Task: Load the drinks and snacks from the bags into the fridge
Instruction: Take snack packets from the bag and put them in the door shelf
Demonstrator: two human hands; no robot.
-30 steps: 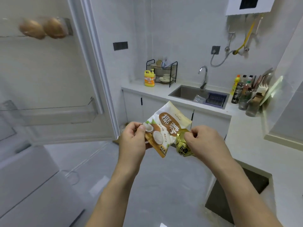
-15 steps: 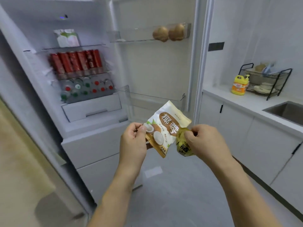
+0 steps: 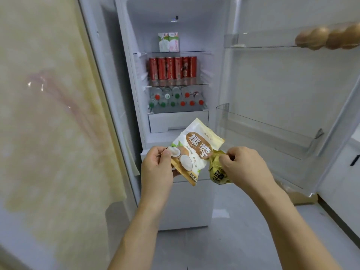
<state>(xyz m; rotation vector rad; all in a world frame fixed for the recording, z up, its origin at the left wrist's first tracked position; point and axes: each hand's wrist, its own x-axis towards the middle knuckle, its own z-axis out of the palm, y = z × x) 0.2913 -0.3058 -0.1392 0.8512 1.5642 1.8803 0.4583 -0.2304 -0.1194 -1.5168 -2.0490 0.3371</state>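
Observation:
My left hand (image 3: 156, 168) pinches a white and brown coconut snack packet (image 3: 194, 151) by its lower left corner. My right hand (image 3: 243, 166) grips a small gold foil snack packet (image 3: 217, 170) by its top. Both are held in front of the open fridge (image 3: 175, 123). Inside it stand two milk cartons (image 3: 168, 41) on the top shelf, a row of red cans (image 3: 172, 68) on the middle shelf, and several bottles (image 3: 175, 98) lying below with red and green caps facing out.
The fridge door (image 3: 292, 94) stands open to the right; brown round items (image 3: 329, 37) lie in its upper rack, and its lower rack (image 3: 268, 131) holds nothing. A white drawer (image 3: 178, 121) sits under the bottles. A yellowish panel (image 3: 48, 104) fills the left.
The view has swung left from the kitchen counter and sink to face the open fridge head-on. Both hands hold the same packets in the same way.

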